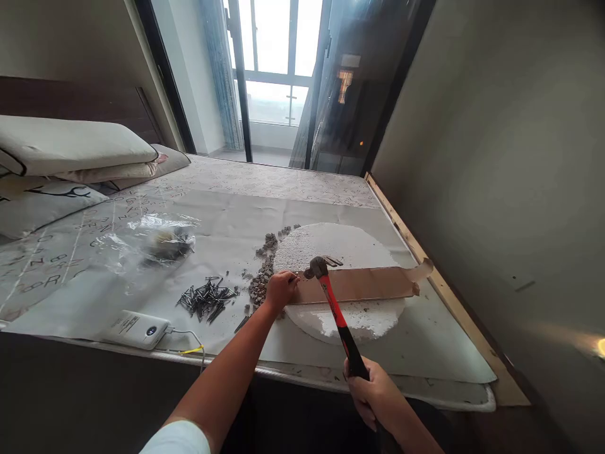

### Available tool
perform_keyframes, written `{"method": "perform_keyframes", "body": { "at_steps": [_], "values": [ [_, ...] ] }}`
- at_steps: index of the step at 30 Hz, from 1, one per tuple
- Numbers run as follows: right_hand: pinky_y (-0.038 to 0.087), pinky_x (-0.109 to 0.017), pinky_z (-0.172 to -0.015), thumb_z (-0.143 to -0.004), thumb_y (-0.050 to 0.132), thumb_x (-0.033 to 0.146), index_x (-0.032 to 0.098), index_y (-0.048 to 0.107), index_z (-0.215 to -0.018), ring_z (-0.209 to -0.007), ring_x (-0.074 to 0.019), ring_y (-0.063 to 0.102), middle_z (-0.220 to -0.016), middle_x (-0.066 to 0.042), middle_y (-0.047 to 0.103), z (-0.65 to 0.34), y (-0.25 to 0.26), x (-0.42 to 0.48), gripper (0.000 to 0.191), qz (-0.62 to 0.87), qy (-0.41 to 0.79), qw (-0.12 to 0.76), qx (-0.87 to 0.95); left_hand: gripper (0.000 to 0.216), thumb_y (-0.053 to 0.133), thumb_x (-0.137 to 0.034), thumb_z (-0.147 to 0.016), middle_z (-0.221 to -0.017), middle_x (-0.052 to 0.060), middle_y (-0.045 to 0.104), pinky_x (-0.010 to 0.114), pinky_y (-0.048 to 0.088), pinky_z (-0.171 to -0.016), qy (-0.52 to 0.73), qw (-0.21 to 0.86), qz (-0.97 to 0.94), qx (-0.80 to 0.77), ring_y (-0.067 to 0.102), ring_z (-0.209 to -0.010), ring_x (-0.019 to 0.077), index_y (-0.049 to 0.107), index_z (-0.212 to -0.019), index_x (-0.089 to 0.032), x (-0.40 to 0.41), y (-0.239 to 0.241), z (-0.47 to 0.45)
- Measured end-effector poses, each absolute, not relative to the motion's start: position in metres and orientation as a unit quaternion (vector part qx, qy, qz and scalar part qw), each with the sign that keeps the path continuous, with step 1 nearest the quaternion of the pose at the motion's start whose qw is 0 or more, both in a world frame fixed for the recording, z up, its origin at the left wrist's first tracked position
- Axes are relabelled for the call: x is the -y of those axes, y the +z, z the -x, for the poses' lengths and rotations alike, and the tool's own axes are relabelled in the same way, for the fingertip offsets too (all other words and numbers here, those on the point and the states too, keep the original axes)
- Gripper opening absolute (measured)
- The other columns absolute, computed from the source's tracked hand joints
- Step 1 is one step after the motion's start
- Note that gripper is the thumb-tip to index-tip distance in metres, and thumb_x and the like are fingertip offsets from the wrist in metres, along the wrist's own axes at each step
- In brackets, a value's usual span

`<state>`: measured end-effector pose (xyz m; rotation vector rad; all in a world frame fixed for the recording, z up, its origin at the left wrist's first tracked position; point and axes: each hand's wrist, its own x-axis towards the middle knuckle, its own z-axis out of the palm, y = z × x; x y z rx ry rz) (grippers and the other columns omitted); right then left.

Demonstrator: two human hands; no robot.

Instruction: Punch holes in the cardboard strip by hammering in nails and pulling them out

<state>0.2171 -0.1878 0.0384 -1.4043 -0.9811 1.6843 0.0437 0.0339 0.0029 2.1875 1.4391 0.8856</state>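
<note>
My right hand [373,392] is wrapped round the black grip of a claw hammer [334,301] with a red and black handle. The hammer's dark head is over the left part of a brown cardboard strip [363,285], close to my left fingertips. My left hand [282,288] is closed in a pinch at the strip's left end; what lies between the fingers is too small to make out. Under the strip is a round white foam board [340,243]. Grey gravel [259,282] lies along its left edge, and a pile of nails [207,298] is further left.
A white power bank [137,329] with a cable lies at the near edge of the bed. Behind the nails is a clear plastic bag [161,243] with dark contents. Folded bedding [75,145] is at the far left. A wooden rail [425,271] runs along the right wall.
</note>
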Motion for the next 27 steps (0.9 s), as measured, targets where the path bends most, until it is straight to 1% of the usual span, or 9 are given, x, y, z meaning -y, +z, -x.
{"method": "perform_keyframes", "body": {
  "at_steps": [4, 7, 9, 15, 21, 25, 27],
  "values": [
    [0.017, -0.017, -0.024, -0.065, 0.047, 0.029, 0.022, 0.037, -0.073, -0.024, -0.0049, 0.02, -0.033, 0.015, 0.026, -0.218, 0.059, 0.182, 0.014, 0.577, 0.622, 0.346, 0.399, 0.016, 0.054, -0.026, -0.079, -0.082, 0.005, 0.068, 0.024, 0.042, -0.071, 0.304, 0.183, -0.774, -0.524, 0.06, -0.079, 0.0167, 0.067, -0.073, -0.018, -0.032, 0.004, -0.044],
    [0.017, -0.017, -0.026, -0.065, 0.045, 0.026, 0.021, 0.039, -0.076, -0.025, -0.0047, 0.022, -0.034, 0.014, 0.026, -0.218, 0.081, 0.177, 0.013, 0.597, 0.574, 0.348, 0.439, 0.015, 0.054, -0.026, -0.079, -0.084, 0.005, 0.068, 0.024, 0.041, -0.071, 0.303, 0.186, -0.772, -0.527, 0.06, -0.078, 0.0161, 0.066, -0.073, -0.018, -0.031, 0.004, -0.044],
    [0.017, -0.017, -0.026, -0.066, 0.045, 0.026, 0.021, 0.04, -0.078, -0.025, -0.0047, 0.024, -0.036, 0.014, 0.027, -0.215, 0.088, 0.172, 0.014, 0.599, 0.563, 0.347, 0.452, 0.016, 0.054, -0.027, -0.079, -0.084, 0.004, 0.068, 0.024, 0.041, -0.071, 0.303, 0.188, -0.772, -0.527, 0.059, -0.077, 0.0156, 0.066, -0.072, -0.019, -0.031, 0.004, -0.043],
    [0.017, -0.018, -0.023, -0.06, 0.04, 0.023, 0.022, 0.037, -0.073, -0.023, -0.0054, 0.023, -0.034, 0.014, 0.026, -0.203, 0.076, 0.162, 0.014, 0.609, 0.597, 0.286, 0.437, 0.018, 0.053, -0.026, -0.079, -0.081, 0.005, 0.067, 0.025, 0.04, -0.07, 0.295, 0.173, -0.778, -0.528, 0.059, -0.076, 0.0163, 0.067, -0.071, -0.019, -0.031, 0.0, -0.039],
    [0.017, -0.018, -0.025, -0.066, 0.043, 0.024, 0.021, 0.039, -0.078, -0.025, -0.0052, 0.023, -0.036, 0.014, 0.026, -0.207, 0.09, 0.168, 0.013, 0.601, 0.56, 0.333, 0.463, 0.018, 0.053, -0.027, -0.079, -0.084, 0.005, 0.067, 0.025, 0.04, -0.068, 0.294, 0.169, -0.781, -0.524, 0.06, -0.076, 0.016, 0.067, -0.071, -0.018, -0.032, -0.005, -0.038],
    [0.017, -0.018, -0.024, -0.063, 0.041, 0.021, 0.021, 0.038, -0.074, -0.024, -0.0057, 0.024, -0.034, 0.014, 0.026, -0.203, 0.083, 0.167, 0.011, 0.616, 0.58, 0.285, 0.45, 0.02, 0.052, -0.027, -0.08, -0.082, 0.005, 0.067, 0.025, 0.041, -0.066, 0.282, 0.156, -0.788, -0.524, 0.06, -0.074, 0.0161, 0.068, -0.073, -0.018, -0.033, -0.005, -0.038],
    [0.017, -0.018, -0.024, -0.062, 0.039, 0.02, 0.022, 0.037, -0.071, -0.023, -0.0057, 0.023, -0.033, 0.014, 0.026, -0.201, 0.079, 0.166, 0.009, 0.617, 0.581, 0.275, 0.454, 0.019, 0.052, -0.026, -0.079, -0.081, 0.005, 0.067, 0.026, 0.041, -0.067, 0.276, 0.15, -0.793, -0.522, 0.06, -0.074, 0.0166, 0.068, -0.073, -0.018, -0.033, -0.005, -0.038]
  ]
}}
